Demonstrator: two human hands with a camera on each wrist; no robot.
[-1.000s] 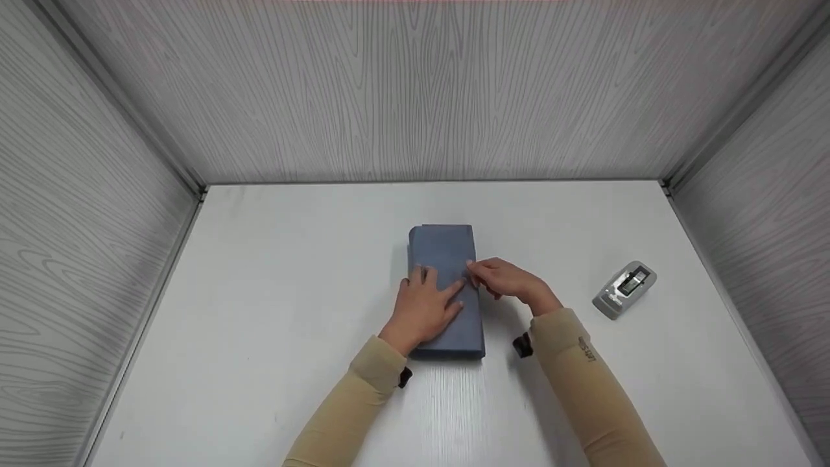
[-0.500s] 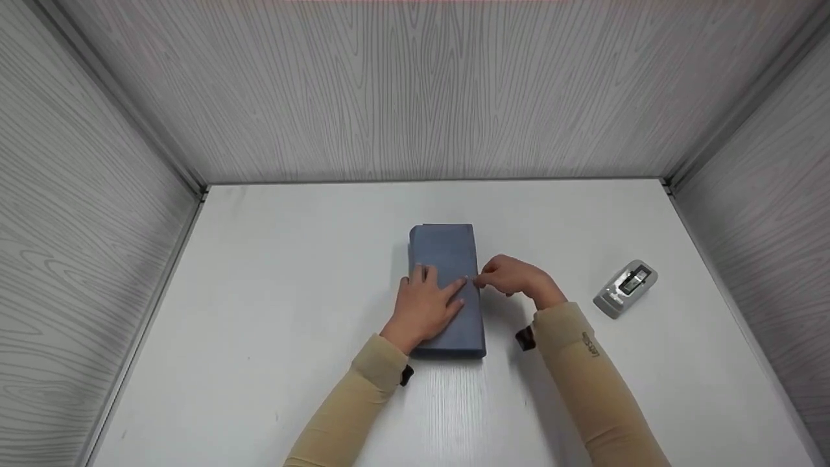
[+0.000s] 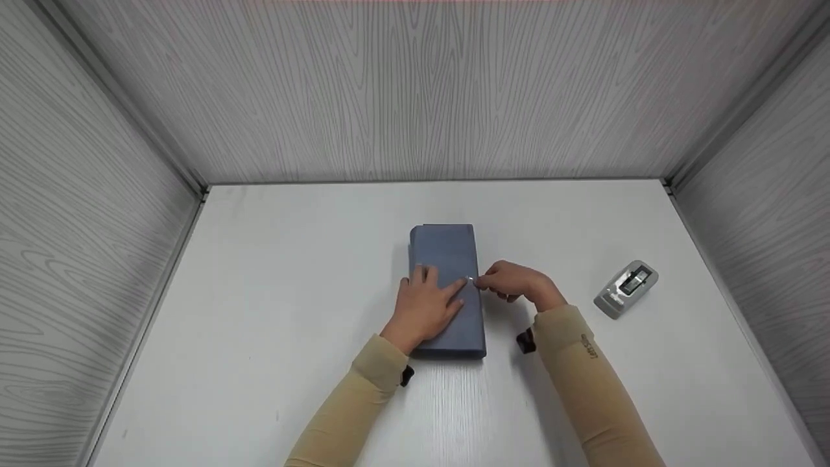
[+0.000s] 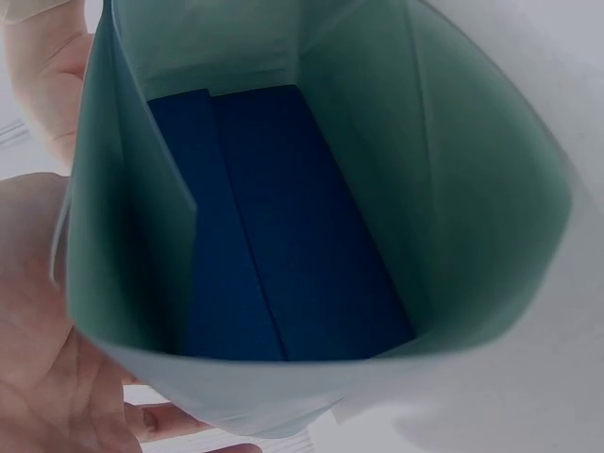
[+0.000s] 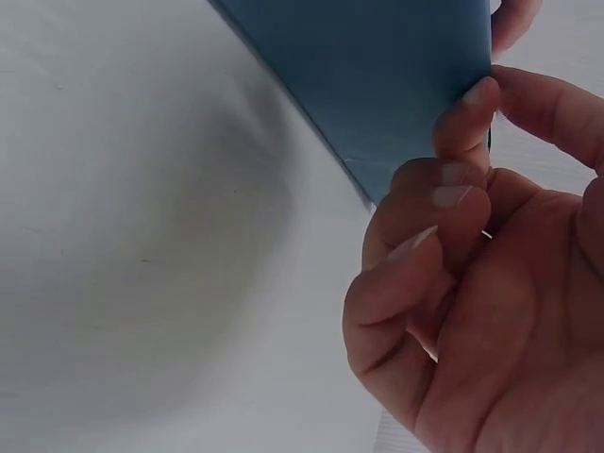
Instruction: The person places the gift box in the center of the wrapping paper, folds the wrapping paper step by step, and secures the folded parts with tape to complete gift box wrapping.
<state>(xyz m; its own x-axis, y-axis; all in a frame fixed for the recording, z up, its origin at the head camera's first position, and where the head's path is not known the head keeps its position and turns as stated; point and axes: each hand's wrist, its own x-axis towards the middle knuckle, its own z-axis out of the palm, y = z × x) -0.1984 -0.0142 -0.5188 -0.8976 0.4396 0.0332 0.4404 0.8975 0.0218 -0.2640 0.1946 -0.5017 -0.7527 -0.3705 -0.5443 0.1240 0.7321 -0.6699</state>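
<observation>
A blue paper bag (image 3: 447, 246) lies flat on the white table. The left wrist view looks through its mouth to a pale green inner wall (image 4: 481, 179) and a dark blue bottom (image 4: 293, 217). Spread across its upper face, my left hand (image 3: 420, 310) presses it with fingers extended. At the bag's right edge, my right hand (image 3: 515, 280) has curled fingers, thumb and index pinching. A small shiny clear strip (image 3: 470, 279), like a bit of tape, shows between the left index fingertip and this pinch. The right wrist view shows the right hand's curled fingers (image 5: 406, 269) beside the bag.
A grey oblong device (image 3: 626, 289) with a shiny window, resembling a tape dispenser, lies to the right on the table (image 3: 292, 259). Grained grey panels (image 3: 415, 91) enclose the back and both sides. A small black wrist device (image 3: 526, 340) hangs under the right sleeve.
My right hand has drawn back from the bag's upper face to its right edge, fingertips lower now, and the shiny strip has come into sight. The left hand has stayed in place.
</observation>
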